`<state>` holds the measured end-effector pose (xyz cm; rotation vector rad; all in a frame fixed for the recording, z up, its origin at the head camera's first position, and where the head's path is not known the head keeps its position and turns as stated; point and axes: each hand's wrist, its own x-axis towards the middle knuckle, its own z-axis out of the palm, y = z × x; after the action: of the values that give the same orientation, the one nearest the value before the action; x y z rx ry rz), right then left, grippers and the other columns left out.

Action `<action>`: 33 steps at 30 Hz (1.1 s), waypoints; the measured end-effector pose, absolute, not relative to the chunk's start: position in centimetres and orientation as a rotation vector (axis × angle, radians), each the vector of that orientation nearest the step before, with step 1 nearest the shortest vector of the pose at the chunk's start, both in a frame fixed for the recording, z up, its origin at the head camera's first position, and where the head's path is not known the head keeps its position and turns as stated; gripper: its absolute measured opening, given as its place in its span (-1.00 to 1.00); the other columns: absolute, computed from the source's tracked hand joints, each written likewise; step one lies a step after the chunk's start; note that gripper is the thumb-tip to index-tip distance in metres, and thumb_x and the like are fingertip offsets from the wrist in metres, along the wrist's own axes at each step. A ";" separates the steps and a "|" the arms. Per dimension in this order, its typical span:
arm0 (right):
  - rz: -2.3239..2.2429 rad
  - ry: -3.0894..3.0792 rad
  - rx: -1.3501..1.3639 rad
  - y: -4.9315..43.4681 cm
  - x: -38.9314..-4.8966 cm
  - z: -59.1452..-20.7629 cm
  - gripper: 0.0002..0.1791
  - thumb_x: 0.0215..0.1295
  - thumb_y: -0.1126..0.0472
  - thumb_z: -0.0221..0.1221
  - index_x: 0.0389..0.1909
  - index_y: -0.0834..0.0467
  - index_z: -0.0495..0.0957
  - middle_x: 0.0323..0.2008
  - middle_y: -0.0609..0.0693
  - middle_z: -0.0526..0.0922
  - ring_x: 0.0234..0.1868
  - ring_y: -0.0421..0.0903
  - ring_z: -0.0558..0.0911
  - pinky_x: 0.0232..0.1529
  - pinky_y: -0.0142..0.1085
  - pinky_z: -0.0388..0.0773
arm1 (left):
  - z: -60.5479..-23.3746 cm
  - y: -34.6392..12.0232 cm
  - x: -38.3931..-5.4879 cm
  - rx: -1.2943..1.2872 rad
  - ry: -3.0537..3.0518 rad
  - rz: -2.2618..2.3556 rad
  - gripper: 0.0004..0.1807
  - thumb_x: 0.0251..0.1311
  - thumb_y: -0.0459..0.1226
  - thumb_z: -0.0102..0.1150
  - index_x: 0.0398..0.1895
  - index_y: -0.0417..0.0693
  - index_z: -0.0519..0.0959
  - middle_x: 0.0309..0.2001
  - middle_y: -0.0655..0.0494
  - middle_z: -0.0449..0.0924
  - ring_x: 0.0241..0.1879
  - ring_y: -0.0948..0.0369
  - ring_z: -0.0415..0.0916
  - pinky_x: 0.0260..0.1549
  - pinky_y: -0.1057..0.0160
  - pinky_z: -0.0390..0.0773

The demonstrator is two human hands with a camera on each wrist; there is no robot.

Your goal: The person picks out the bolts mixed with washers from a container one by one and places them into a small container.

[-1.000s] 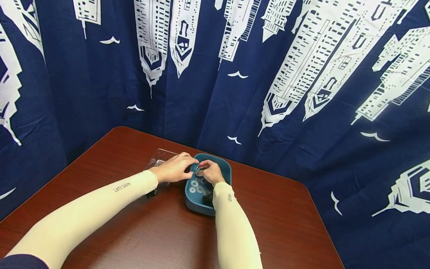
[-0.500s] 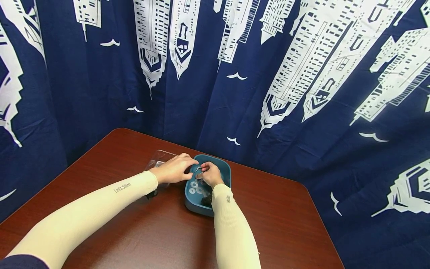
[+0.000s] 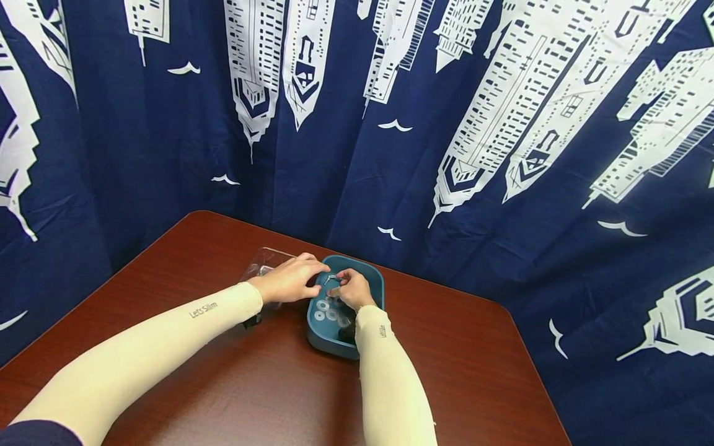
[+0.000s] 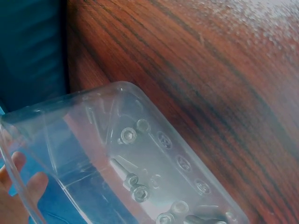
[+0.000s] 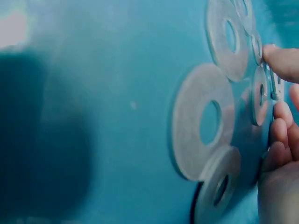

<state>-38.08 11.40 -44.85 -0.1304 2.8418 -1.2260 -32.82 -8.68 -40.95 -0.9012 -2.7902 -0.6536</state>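
Note:
My left hand (image 3: 290, 280) reaches over the left rim of a blue bin (image 3: 379, 286), its thumb and fingers spread apart. Beneath that wrist stands a clear plastic container (image 4: 84, 205) with several socket-head screws (image 4: 140, 192) inside. My right hand (image 3: 351, 290) is down in the bin. Its fingertips pinch a slim shiny metal piece (image 5: 276, 86), whose exact kind is too small to tell. The right thumb (image 5: 282, 60) is close to a small washer. Several flat washers (image 5: 203, 121) lie on the bin floor, some overlapping.
A black lump (image 3: 347, 333) sits at the near end of the bin, partly hidden by the right wrist. The brown wooden table (image 3: 268, 384) carries both containers. A blue curtain (image 3: 346, 173) with white building prints hangs behind its far edge.
My right hand has shifted slightly within the bin, and more of the shiny metal by its fingertips now shows. The left hand has stayed almost still.

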 end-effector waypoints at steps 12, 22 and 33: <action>-1.329 2.781 -0.142 11.9 -37.9 -44.8 -0.61 0.01 0.49 0.36 -0.07 0.22 0.64 -0.41 -0.03 0.62 -0.37 -0.11 0.56 -0.30 -0.31 0.56 | -41.1 -8.7 -32.8 -0.889 -2.790 -0.653 -0.45 0.27 -0.16 0.23 0.33 -0.07 0.51 0.19 -0.03 0.58 0.25 0.05 0.36 0.29 -0.04 0.43; -1.347 2.777 -0.166 11.9 -38.1 -44.7 -0.70 0.04 0.48 0.37 -0.16 0.23 0.69 -0.50 -0.05 0.65 -0.46 -0.15 0.57 -0.41 -0.33 0.59 | -41.3 -8.8 -33.1 -0.880 -2.807 -0.659 -0.44 0.28 -0.16 0.24 0.35 -0.05 0.49 0.21 -0.05 0.57 0.25 0.06 0.35 0.29 -0.05 0.42; -1.370 2.759 -0.153 11.8 -37.9 -44.5 -0.76 0.09 0.47 0.36 -0.18 0.25 0.71 -0.49 -0.03 0.69 -0.49 -0.17 0.60 -0.46 -0.35 0.62 | -41.0 -8.6 -32.9 -0.883 -2.813 -0.632 -0.44 0.29 -0.12 0.21 0.35 -0.04 0.50 0.21 -0.03 0.57 0.25 0.08 0.35 0.30 -0.02 0.41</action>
<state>-37.89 11.85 -44.52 -0.1527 2.7594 -1.3704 -32.94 -8.64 -41.00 -0.8832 -2.8130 -0.6318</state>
